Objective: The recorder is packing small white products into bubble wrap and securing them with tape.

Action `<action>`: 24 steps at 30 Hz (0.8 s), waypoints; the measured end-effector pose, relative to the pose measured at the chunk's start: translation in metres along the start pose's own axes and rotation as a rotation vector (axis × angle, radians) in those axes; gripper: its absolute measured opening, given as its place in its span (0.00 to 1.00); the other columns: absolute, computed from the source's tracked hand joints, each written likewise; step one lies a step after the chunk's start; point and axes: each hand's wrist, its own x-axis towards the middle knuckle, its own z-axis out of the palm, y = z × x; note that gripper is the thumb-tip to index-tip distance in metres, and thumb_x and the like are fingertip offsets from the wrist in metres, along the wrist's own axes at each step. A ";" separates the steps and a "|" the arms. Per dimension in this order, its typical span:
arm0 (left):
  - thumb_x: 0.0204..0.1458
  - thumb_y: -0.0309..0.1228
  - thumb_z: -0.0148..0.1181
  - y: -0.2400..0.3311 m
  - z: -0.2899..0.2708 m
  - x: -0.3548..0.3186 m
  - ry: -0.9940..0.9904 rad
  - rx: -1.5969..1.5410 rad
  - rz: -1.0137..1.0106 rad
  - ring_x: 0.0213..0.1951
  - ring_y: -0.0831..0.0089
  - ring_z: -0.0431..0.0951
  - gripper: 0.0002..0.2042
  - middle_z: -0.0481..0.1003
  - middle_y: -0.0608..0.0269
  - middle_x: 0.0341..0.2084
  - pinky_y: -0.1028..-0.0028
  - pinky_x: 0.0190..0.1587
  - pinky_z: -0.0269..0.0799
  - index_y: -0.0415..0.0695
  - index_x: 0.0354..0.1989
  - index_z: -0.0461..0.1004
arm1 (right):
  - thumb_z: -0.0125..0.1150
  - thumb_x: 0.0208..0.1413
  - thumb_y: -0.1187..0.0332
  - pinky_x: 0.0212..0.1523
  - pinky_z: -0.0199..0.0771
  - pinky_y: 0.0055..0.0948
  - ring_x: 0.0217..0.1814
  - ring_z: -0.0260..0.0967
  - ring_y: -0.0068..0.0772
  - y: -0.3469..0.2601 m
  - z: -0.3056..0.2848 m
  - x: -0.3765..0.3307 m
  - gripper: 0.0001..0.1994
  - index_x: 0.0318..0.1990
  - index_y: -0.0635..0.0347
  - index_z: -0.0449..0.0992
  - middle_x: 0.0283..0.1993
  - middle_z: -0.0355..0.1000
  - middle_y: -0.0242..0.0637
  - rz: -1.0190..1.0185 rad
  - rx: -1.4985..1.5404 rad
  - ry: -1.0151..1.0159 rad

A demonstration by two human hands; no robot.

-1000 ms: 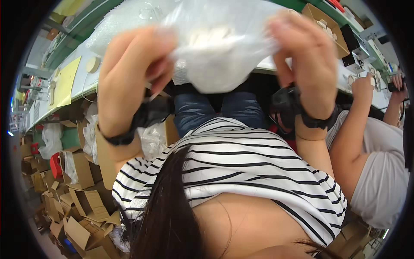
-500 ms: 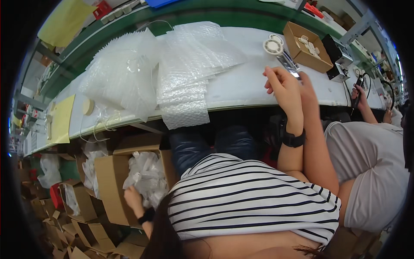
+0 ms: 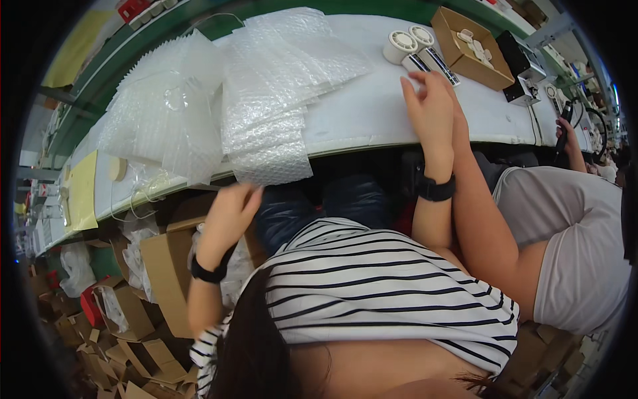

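Observation:
My left hand [image 3: 229, 216] hovers just below the front edge of the bubble wrap bags [image 3: 269, 149], blurred by motion, with its fingers apart and nothing seen in them. On the right, my right hand [image 3: 430, 110] reaches over the table with thumb and fingers apart. Its fingertips are close to the shiny handles of two white round-headed devices that look like handheld fans [image 3: 401, 46]; whether they touch is hard to tell. A co-worker's forearm [image 3: 482, 213] runs close along my right arm, its hand mostly hidden behind mine.
A fanned stack of clear bags [image 3: 163, 110] lies left of the bubble wrap. A brown carton [image 3: 458, 50] with white parts and a black boxy device [image 3: 522, 63] are at the back right. An open cardboard box [image 3: 163, 279] stands below the table at left.
My left hand has come up out of the cardboard box to the table's front edge. My right hand has opened toward the two white devices. The view has shifted slightly.

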 end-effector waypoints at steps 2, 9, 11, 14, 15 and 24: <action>0.50 0.30 0.53 0.071 -0.022 0.036 0.057 -0.014 0.202 0.24 0.51 0.69 0.10 0.67 0.48 0.18 0.63 0.27 0.63 0.36 0.23 0.66 | 0.59 0.48 0.63 0.31 0.67 0.28 0.31 0.69 0.35 0.007 0.002 0.011 0.16 0.39 0.67 0.72 0.34 0.71 0.45 -0.066 -0.033 0.016; 0.39 0.26 0.56 0.086 0.024 0.188 0.173 0.652 0.506 0.31 0.54 0.74 0.04 0.74 0.50 0.25 0.63 0.32 0.72 0.38 0.22 0.73 | 0.61 0.46 0.61 0.44 0.67 0.38 0.43 0.67 0.50 0.016 0.022 0.036 0.22 0.44 0.68 0.69 0.44 0.68 0.53 -0.206 -0.273 0.019; 0.39 0.25 0.55 0.083 0.028 0.199 0.174 0.679 0.476 0.31 0.54 0.74 0.04 0.74 0.50 0.25 0.63 0.32 0.72 0.38 0.21 0.74 | 0.61 0.45 0.60 0.45 0.67 0.38 0.45 0.67 0.51 0.022 0.029 0.044 0.22 0.44 0.68 0.69 0.44 0.68 0.53 -0.084 -0.349 -0.124; 0.38 0.23 0.54 0.080 0.025 0.206 0.150 0.751 0.400 0.31 0.53 0.74 0.03 0.74 0.49 0.25 0.63 0.31 0.72 0.38 0.20 0.74 | 0.60 0.44 0.61 0.47 0.67 0.38 0.47 0.67 0.51 0.026 0.033 0.069 0.22 0.44 0.68 0.70 0.44 0.69 0.52 0.013 -0.469 -0.278; 0.39 0.24 0.54 0.083 0.022 0.203 0.167 0.694 0.378 0.31 0.53 0.74 0.04 0.74 0.49 0.24 0.63 0.31 0.72 0.37 0.19 0.73 | 0.59 0.45 0.61 0.47 0.67 0.38 0.48 0.67 0.51 0.027 0.034 0.074 0.21 0.44 0.67 0.70 0.44 0.70 0.52 0.065 -0.550 -0.369; 0.42 0.29 0.56 0.065 0.022 0.186 0.234 0.405 0.465 0.25 0.54 0.74 0.09 0.73 0.46 0.20 0.64 0.30 0.71 0.34 0.24 0.75 | 0.51 0.44 0.65 0.46 0.67 0.40 0.47 0.69 0.48 0.032 0.048 0.110 0.18 0.43 0.61 0.73 0.43 0.71 0.48 0.077 -0.775 -0.512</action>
